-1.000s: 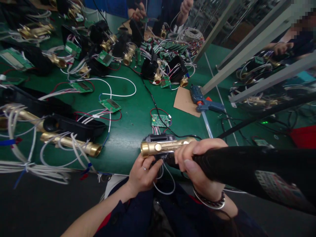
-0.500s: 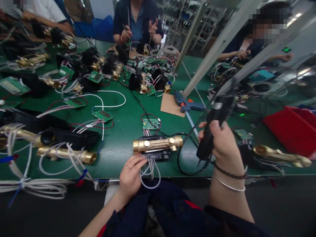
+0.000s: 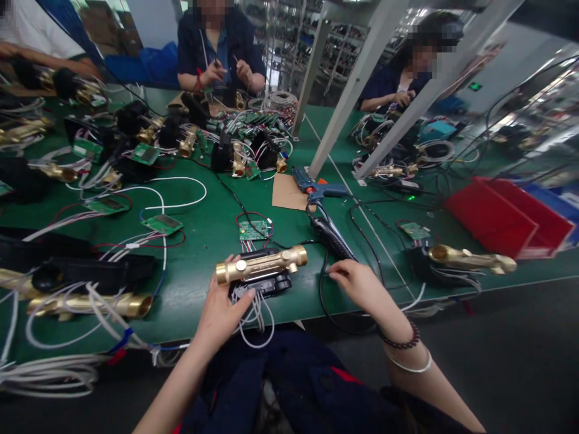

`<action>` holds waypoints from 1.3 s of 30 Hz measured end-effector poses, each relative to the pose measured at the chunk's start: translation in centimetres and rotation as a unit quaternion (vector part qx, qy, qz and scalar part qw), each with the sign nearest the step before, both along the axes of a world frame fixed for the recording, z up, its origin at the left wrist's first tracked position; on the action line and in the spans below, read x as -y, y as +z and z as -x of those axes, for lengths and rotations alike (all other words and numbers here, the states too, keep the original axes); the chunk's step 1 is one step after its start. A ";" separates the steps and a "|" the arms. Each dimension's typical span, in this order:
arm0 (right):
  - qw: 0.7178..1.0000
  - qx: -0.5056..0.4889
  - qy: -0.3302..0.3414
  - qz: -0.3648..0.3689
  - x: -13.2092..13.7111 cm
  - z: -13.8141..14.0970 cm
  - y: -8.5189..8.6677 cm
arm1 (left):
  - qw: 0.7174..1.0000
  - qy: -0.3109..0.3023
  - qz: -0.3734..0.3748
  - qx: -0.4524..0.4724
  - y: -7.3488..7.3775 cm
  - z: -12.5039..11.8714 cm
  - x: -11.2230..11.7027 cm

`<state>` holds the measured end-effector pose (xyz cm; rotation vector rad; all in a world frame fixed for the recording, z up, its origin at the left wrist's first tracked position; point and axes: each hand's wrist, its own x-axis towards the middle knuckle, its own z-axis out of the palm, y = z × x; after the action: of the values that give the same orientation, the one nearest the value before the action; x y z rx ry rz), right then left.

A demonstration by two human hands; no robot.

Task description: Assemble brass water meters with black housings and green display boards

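Note:
My left hand (image 3: 220,316) holds the left end of a brass pipe body (image 3: 257,266), its thumb over the grey cables and its fingers partly hidden behind the brass. A black plastic housing (image 3: 271,286) sits against the pipe body, and grey cables (image 3: 260,322) loop down over the table edge. Behind it, joined by thin wires, lies a green circuit board (image 3: 253,230). My right hand (image 3: 359,286) is empty, fingers loosely bent and apart, just short of a black corded electric screwdriver (image 3: 333,238) lying on the table.
A blue glue gun (image 3: 323,190) rests by a piece of cardboard (image 3: 289,191). More brass pipe bodies (image 3: 93,305) with cables crowd the left. At right are another brass pipe body (image 3: 470,258) and a red bin (image 3: 488,217). Metal posts (image 3: 348,90) rise mid-table; co-workers sit opposite.
My right hand has lowered the electric screwdriver to the table and let go of it. My left hand has moved from the cables onto the pipe body, which now tilts slightly. The view has turned right.

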<state>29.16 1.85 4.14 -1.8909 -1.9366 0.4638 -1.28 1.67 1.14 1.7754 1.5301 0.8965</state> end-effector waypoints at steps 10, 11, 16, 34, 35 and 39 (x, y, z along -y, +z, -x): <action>0.998 -0.011 -0.045 0.042 -0.3 1.7 -1.2 | 1.000 -0.011 -0.016 0.000 -0.2 0.2 0.1; 0.998 -0.013 -0.050 0.044 -0.3 1.7 -1.3 | 1.000 -0.011 -0.018 0.000 -0.2 0.2 0.1; 0.997 -0.012 -0.070 0.036 0.2 1.5 -1.5 | 1.000 -0.010 -0.023 0.000 0.0 0.3 0.2; 0.972 -0.168 0.142 -0.079 2.7 9.5 2.5 | 0.998 -0.038 -0.043 0.016 -0.3 0.4 0.5; 0.969 -0.164 0.170 -0.078 2.7 10.6 2.5 | 0.998 -0.040 -0.048 0.017 -0.4 0.4 0.5; 0.967 -0.094 0.206 -0.118 2.2 13.8 1.0 | 0.997 -0.049 -0.063 0.021 -0.5 0.5 0.6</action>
<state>15.38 -0.34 5.14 -1.2514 -2.1462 0.4856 -1.78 1.07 0.63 1.8917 1.3748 0.9944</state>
